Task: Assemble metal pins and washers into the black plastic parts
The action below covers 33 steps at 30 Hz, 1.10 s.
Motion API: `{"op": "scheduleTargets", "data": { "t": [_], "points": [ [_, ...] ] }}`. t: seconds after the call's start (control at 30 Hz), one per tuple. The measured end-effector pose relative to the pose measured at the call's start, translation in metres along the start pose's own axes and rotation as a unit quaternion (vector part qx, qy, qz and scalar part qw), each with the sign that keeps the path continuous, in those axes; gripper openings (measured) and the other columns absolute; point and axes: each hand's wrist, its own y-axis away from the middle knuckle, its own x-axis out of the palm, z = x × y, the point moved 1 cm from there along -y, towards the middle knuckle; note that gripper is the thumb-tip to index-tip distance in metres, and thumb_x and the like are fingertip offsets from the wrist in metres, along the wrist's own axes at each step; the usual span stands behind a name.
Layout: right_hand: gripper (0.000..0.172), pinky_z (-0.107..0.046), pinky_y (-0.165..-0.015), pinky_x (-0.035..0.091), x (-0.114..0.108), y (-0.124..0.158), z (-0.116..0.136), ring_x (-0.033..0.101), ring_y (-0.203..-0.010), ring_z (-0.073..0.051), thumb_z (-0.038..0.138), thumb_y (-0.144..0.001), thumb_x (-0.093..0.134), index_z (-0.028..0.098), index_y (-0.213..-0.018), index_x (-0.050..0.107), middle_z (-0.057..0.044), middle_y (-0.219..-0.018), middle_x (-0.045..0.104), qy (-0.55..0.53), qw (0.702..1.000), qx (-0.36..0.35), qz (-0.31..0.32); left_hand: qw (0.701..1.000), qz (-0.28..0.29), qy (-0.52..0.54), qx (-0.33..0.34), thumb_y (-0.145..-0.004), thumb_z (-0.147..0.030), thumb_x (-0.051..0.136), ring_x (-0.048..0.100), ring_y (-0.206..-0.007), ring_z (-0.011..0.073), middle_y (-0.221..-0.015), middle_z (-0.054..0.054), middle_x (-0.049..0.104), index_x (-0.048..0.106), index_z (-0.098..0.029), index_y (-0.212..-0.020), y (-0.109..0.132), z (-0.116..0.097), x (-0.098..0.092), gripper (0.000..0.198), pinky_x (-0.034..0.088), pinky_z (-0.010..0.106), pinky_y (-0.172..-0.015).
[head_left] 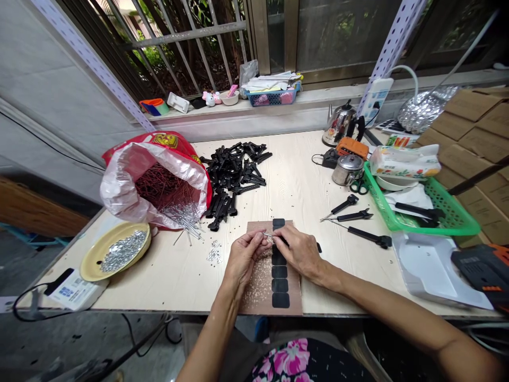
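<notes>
My left hand [247, 252] and my right hand [300, 252] meet over a brown board [254, 305]. Between their pinched fingertips is a thin metal rod [268, 234], mostly covered by the fingers. A row of black rounded squares [280, 300] runs down the board, with small pale specks scattered beside it. Past my right hand pokes the end of a black piece [319, 248]; whether it joins the rod is hidden. To the left lie loose small metal pieces [214, 252] and a heap of black plastic parts [234, 172].
A red-and-white sack [119, 183] spills long metal rods near a yellow dish [89, 265] of small metal pieces. At right are several black-handled rods [353, 215], scissors [359, 187], a green basket [457, 225], a metal pot [347, 171], a kettle [338, 124] and stacked cardboard boxes [473, 143].
</notes>
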Motion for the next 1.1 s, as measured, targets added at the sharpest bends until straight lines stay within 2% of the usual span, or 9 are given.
{"op": "scheduleTargets", "data": {
  "t": [0.13,0.53,0.8,1.0,1.1],
  "points": [
    [0.022,-0.023,-0.059,0.04,0.001,0.001,-0.001,0.06,-0.08,-0.014,0.032,-0.094,0.041,0.022,-0.098,0.059,-0.002,-0.093,0.064,0.003,1.0,-0.006,0.001,1.0,0.012,0.009,-0.019,-0.064,-0.022,0.079,0.066,-0.063,0.0089,-0.071,0.004,0.07,0.067,-0.01,-0.088,-0.002,0.0,-0.002,0.03,0.056,0.019,-0.07],
    [0.026,-0.023,-0.059,0.039,-0.001,0.001,-0.003,0.061,-0.082,-0.014,0.032,-0.095,0.038,0.022,-0.101,0.06,-0.004,-0.095,0.064,0.007,1.0,-0.008,0.01,1.0,-0.03,0.003,0.0,-0.061,-0.022,0.081,0.065,-0.06,0.0079,-0.069,0.002,0.069,0.067,-0.009,-0.085,0.001,0.001,0.004,0.03,0.055,0.017,-0.065],
    [0.025,-0.023,-0.064,0.042,0.0,-0.001,-0.005,0.06,-0.081,-0.014,0.033,-0.095,0.038,0.021,-0.097,0.06,-0.003,-0.091,0.064,-0.028,0.999,0.013,0.018,0.998,-0.035,0.055,-0.021,-0.055,-0.023,0.084,0.064,-0.059,0.0079,-0.066,0.002,0.068,0.067,-0.009,-0.082,-0.002,0.008,0.007,0.034,0.056,0.019,-0.067],
    [0.026,-0.024,-0.062,0.04,0.003,0.001,-0.007,0.06,-0.082,-0.015,0.034,-0.095,0.038,0.02,-0.097,0.06,-0.004,-0.092,0.063,-0.007,1.0,0.002,0.02,0.999,-0.039,0.009,0.006,-0.058,-0.025,0.082,0.065,-0.058,0.0088,-0.065,0.002,0.069,0.067,-0.009,-0.083,0.001,0.009,0.009,0.033,0.055,0.019,-0.065],
    [0.026,-0.024,-0.064,0.041,0.002,-0.001,-0.008,0.059,-0.078,-0.014,0.034,-0.096,0.037,0.021,-0.094,0.059,-0.003,-0.088,0.063,-0.05,0.998,0.018,0.038,0.999,-0.045,-0.009,0.016,-0.059,-0.026,0.081,0.064,-0.059,0.0088,-0.064,0.002,0.068,0.067,-0.01,-0.083,0.001,0.01,0.009,0.032,0.054,0.02,-0.066]
  ]
}}
